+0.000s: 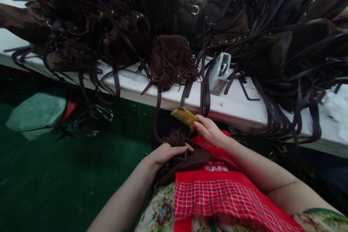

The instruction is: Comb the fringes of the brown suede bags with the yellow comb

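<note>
My left hand (166,153) lies closed over a dark brown fringed suede bag (181,159) that rests on my lap, pressing its tassels down. My right hand (208,129) grips a yellow wooden comb (184,116) by its handle, teeth pointing down and left, just above the bag's fringe. A brown strap from the bag loops up toward the table edge.
A white table (239,108) holds a big heap of brown fringed bags (174,59) and straps, a grey tape dispenser (219,73) and a phone (250,88). A red checked apron (217,192) covers my lap. Green floor lies at the left, with a pale bag (35,114).
</note>
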`<move>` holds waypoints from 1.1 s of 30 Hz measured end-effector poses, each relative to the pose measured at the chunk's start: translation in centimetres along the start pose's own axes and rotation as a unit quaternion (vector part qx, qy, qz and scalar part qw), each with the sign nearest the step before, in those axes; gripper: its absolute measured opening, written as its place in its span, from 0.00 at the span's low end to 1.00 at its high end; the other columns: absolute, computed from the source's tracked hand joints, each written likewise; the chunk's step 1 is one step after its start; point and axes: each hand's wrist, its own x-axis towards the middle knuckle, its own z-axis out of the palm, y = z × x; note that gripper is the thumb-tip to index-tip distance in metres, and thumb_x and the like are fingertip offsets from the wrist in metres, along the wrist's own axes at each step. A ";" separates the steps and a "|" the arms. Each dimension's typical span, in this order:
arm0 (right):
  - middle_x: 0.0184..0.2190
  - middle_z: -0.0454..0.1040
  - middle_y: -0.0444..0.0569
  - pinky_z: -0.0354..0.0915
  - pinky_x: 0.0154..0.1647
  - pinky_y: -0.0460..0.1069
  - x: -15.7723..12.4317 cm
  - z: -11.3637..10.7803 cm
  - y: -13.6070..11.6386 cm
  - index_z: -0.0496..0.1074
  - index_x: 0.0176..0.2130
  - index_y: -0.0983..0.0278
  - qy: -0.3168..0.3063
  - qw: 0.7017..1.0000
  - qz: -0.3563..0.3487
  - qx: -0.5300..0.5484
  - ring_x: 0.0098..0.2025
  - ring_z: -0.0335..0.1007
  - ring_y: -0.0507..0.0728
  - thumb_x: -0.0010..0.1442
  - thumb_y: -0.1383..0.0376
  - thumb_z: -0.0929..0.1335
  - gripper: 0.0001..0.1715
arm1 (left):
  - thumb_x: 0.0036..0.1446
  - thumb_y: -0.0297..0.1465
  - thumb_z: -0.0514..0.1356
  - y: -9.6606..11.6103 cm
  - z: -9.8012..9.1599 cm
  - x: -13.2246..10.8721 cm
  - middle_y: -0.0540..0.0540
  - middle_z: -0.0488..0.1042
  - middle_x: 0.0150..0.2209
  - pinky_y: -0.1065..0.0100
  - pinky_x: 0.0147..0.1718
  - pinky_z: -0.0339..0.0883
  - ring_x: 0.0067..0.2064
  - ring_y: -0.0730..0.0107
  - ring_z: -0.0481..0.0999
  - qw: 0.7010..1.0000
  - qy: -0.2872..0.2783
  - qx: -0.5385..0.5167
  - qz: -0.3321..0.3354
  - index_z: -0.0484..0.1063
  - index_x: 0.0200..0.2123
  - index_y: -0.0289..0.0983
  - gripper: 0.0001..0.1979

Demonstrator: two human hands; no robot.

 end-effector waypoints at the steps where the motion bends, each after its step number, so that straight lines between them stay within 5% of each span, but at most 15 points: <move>1: 0.34 0.73 0.50 0.62 0.36 0.47 -0.6 -0.4 0.1 0.67 0.42 0.66 -0.036 0.999 -0.031 -0.018 0.34 0.67 0.53 0.67 0.56 0.55 0.20 | 0.51 0.39 0.65 0.0 -0.1 -0.1 0.43 0.77 0.40 0.63 0.48 0.64 0.44 0.61 0.74 1.000 0.002 -0.007 0.008 0.78 0.37 0.34 0.15; 5: 0.37 0.74 0.50 0.60 0.36 0.47 -2.1 -0.4 0.5 0.68 0.45 0.62 -0.166 0.966 -0.094 -0.175 0.36 0.69 0.54 0.68 0.57 0.55 0.19 | 0.52 0.38 0.64 0.1 -0.1 -0.3 0.43 0.78 0.39 0.64 0.47 0.64 0.42 0.61 0.74 0.999 -0.036 0.006 0.024 0.79 0.36 0.34 0.13; 9: 0.35 0.73 0.51 0.58 0.28 0.47 -1.2 1.9 0.6 0.67 0.47 0.61 -0.200 0.929 -0.083 -0.300 0.33 0.71 0.55 0.67 0.58 0.55 0.18 | 0.58 0.38 0.57 1.1 1.4 -0.4 0.42 0.77 0.38 0.64 0.47 0.65 0.42 0.61 0.74 0.987 -0.108 0.099 0.061 0.78 0.37 0.34 0.15; 12: 0.35 0.74 0.53 0.58 0.28 0.48 0.9 4.0 0.5 0.67 0.47 0.63 -0.211 0.920 -0.036 -0.329 0.32 0.72 0.56 0.67 0.58 0.55 0.18 | 0.60 0.39 0.54 2.2 3.5 -0.2 0.43 0.77 0.41 0.60 0.51 0.62 0.45 0.59 0.74 0.947 -0.158 0.258 0.111 0.77 0.39 0.37 0.15; 14: 0.36 0.75 0.54 0.59 0.30 0.48 2.7 4.9 0.4 0.68 0.45 0.63 -0.190 0.928 -0.005 -0.320 0.34 0.72 0.58 0.68 0.57 0.53 0.21 | 0.59 0.38 0.55 2.6 4.6 0.0 0.44 0.75 0.47 0.59 0.55 0.58 0.51 0.57 0.71 0.923 -0.150 0.326 0.137 0.75 0.44 0.39 0.14; 17: 0.36 0.75 0.52 0.60 0.33 0.48 4.9 4.6 0.5 0.68 0.41 0.63 -0.106 0.962 0.015 -0.252 0.36 0.72 0.57 0.68 0.55 0.53 0.23 | 0.59 0.39 0.56 2.6 4.9 0.4 0.44 0.75 0.46 0.61 0.53 0.60 0.50 0.60 0.70 0.943 -0.127 0.283 0.121 0.75 0.42 0.38 0.14; 23: 0.23 0.70 0.45 0.59 0.31 0.45 2.8 -0.2 0.9 0.68 0.35 0.65 0.002 1.000 -0.003 -0.008 0.26 0.66 0.51 0.69 0.56 0.51 0.25 | 0.59 0.42 0.56 1.0 1.2 0.4 0.48 0.70 0.29 0.71 0.37 0.63 0.33 0.71 0.68 0.995 -0.037 0.078 0.051 0.73 0.29 0.33 0.18; 27: 0.31 0.74 0.48 0.59 0.33 0.46 -0.9 -1.4 0.4 0.69 0.39 0.65 -0.111 0.983 -0.106 -0.099 0.32 0.68 0.52 0.68 0.56 0.55 0.21 | 0.57 0.42 0.59 0.3 0.6 0.6 0.47 0.69 0.29 0.70 0.37 0.62 0.33 0.70 0.68 0.996 -0.042 0.034 0.068 0.73 0.27 0.33 0.17; 33: 0.33 0.75 0.49 0.56 0.29 0.46 -1.7 0.6 0.2 0.69 0.41 0.63 -0.216 0.936 -0.104 -0.256 0.31 0.69 0.53 0.67 0.58 0.56 0.18 | 0.60 0.41 0.54 1.5 2.1 0.4 0.47 0.73 0.31 0.67 0.41 0.65 0.35 0.69 0.71 0.977 -0.132 0.156 0.062 0.75 0.31 0.35 0.17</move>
